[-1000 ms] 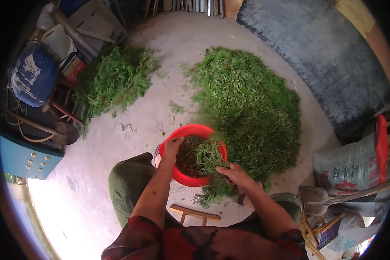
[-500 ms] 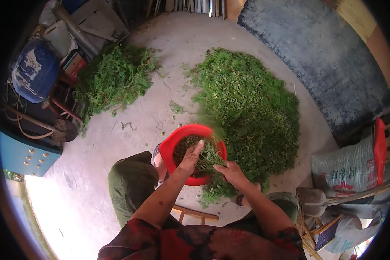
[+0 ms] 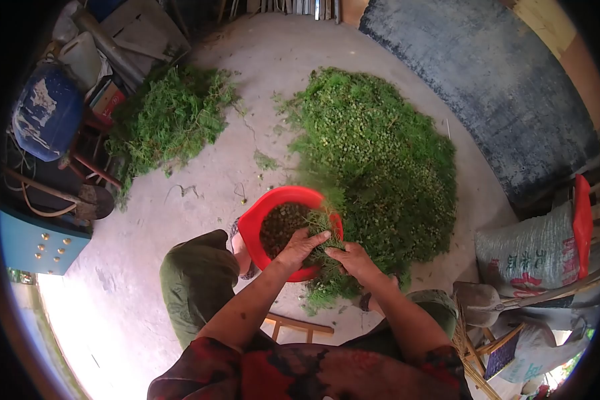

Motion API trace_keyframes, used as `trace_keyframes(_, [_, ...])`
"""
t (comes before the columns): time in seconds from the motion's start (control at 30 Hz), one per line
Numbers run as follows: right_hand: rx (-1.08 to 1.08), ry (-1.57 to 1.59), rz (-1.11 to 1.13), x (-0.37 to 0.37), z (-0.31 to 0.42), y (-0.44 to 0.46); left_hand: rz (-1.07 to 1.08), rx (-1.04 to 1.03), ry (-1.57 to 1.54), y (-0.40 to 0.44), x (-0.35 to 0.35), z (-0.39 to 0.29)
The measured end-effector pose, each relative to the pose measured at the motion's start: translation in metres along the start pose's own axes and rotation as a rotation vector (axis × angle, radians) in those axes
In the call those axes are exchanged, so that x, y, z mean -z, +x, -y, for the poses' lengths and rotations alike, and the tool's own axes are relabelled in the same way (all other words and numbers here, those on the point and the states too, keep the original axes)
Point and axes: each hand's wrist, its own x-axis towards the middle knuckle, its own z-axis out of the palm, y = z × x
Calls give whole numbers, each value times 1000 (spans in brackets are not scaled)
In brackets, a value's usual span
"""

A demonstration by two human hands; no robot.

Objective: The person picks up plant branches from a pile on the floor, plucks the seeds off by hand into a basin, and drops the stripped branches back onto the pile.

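Observation:
A red basin (image 3: 252, 235) stands on the floor between my knees, with many small round brownish-green pods inside. Over its lower right part, my right hand (image 3: 355, 261) is closed on a green feathery sprig (image 3: 321, 223). Close beside it, my left hand (image 3: 302, 248) touches the sprig above the basin; its thumb points right and its other fingers are partly hidden, so its grip is unclear. A big heap of green plants with pods (image 3: 380, 153) lies just beyond and right of the basin.
A smaller green pile (image 3: 173, 120) lies at the upper left, near a blue drum (image 3: 47, 112) and a shovel (image 3: 95, 202). At right are a filled sack (image 3: 530, 253), another shovel (image 3: 477, 303) and a dark board (image 3: 487, 87). A wooden stool (image 3: 300, 327) sits below the basin.
My left hand has moved from the basin's left side rightward to the sprig, beside my right hand. The sprig now shows less between the hands. The whole view has shifted slightly.

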Motion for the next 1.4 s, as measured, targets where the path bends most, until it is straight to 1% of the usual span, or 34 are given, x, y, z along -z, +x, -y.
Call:
trace_keyframes(0.07, [10,-49,16,-1,-1,-1,9,-6,-16,-4,-3,-8])
trace_keyframes(0.17, [25,-102,11,-5,-6,2,-71,-126,341,2,1,-2])
trace_keyframes(0.27, [73,-166,-14,-12,-19,8,-351,-320,433,10,1,4])
trace_keyframes(0.3, [97,-193,-18,-15,-21,9,-414,-251,243,7,5,-4])
trace_keyframes(0.37, [116,-144,8,-12,-18,3,-525,-113,-137,-2,24,-28])
trace_keyframes(0.47, [82,-88,40,-3,3,-11,-503,-50,146,21,85,-6])
trace_keyframes(0.57, [55,-111,84,4,3,-8,-315,-229,79,17,68,-16])
trace_keyframes(0.67, [85,-135,126,3,3,-10,-66,-93,-216,8,47,-36])
trace_keyframes(0.77, [114,-150,146,-1,2,-9,-21,-145,-181,-11,18,-50])
trace_keyframes(0.8, [117,-156,150,-2,-1,-8,-102,-119,-87,-23,5,-61])
trace_keyframes(0.9, [161,-206,139,-1,-4,-7,-170,-161,-61,-6,9,-43])
trace_keyframes(1.0, [167,-223,144,-3,0,-9,-337,-155,-30,-1,16,-45])
trace_keyframes(1.1, [133,-109,175,-4,19,-21,-268,-134,-169,-5,19,-58])
trace_keyframes(1.2, [39,-32,184,2,25,-22,-132,-132,-50,-16,13,-72])
trace_keyframes(1.3, [5,70,211,5,30,-21,128,-216,129,-18,6,-83])
trace_keyframes(1.33, [10,88,219,6,33,-24,170,-166,200,-21,9,-94])
trace_keyframes(1.4, [18,121,239,8,41,-31,139,-302,587,-35,4,-118])
